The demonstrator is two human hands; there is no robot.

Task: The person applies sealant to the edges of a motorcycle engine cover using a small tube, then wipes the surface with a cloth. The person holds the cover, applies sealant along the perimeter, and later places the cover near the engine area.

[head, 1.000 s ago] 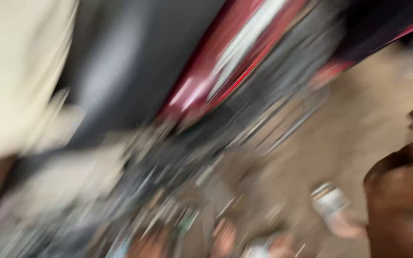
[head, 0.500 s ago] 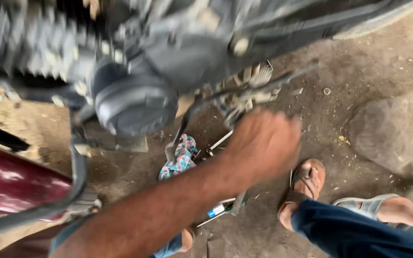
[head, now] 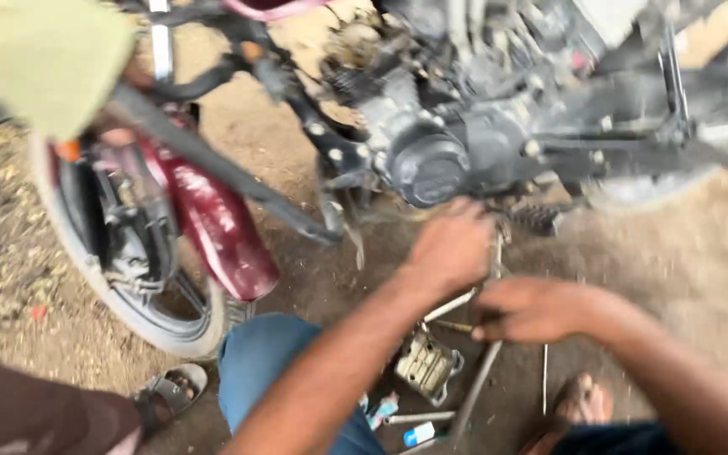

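Observation:
A motorcycle stands in front of me, its dark engine [head: 431, 164] just above my hands. My left hand [head: 452, 248] reaches under the engine, its fingers curled around the top of a long metal bar [head: 478, 383] that slants down to the ground. My right hand [head: 532, 307] is a fist a little lower and to the right, closed on a thin tool [head: 452, 326] whose tip sticks out to the left. The view is blurred, so the fingertips are hard to make out.
The front wheel [head: 120, 295] with its dark red mudguard [head: 221, 232] is at the left. A ribbed metal part [head: 427, 366] and small tools [head: 419, 434] lie on the dirt. My blue-clad knee [head: 271, 362] is low centre. Another person's sandalled foot [head: 166, 392] is bottom left.
The view has swung so the engine is centre and the wheel left. My left hand stays under the engine. My right hand has come in from the right beside it.

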